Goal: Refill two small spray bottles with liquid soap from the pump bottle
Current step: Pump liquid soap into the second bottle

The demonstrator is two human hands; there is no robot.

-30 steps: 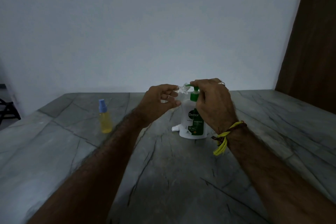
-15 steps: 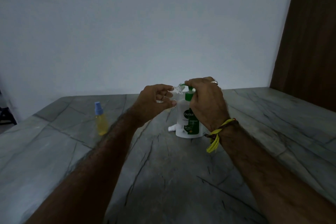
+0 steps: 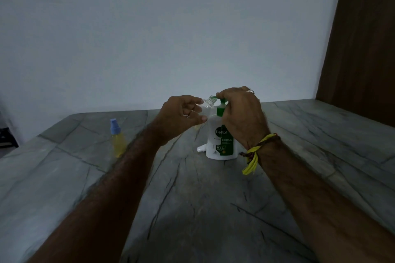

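Little has moved since the earlier frames: both hands stay at the pump bottle (image 3: 221, 141), and the view has only drifted. The left hand (image 3: 181, 116) still pinches a tilted clear spray bottle (image 3: 207, 102), its open neck at the green spout. The right hand (image 3: 241, 113) curls over the pump head. Well left of the pump bottle, a capped yellow spray bottle (image 3: 117, 137) stands on the worktop (image 3: 203, 198).

Two spray bottles (image 3: 117, 137) (image 3: 207, 103), one pump bottle (image 3: 221, 141), two hands (image 3: 181, 116) (image 3: 241, 113).
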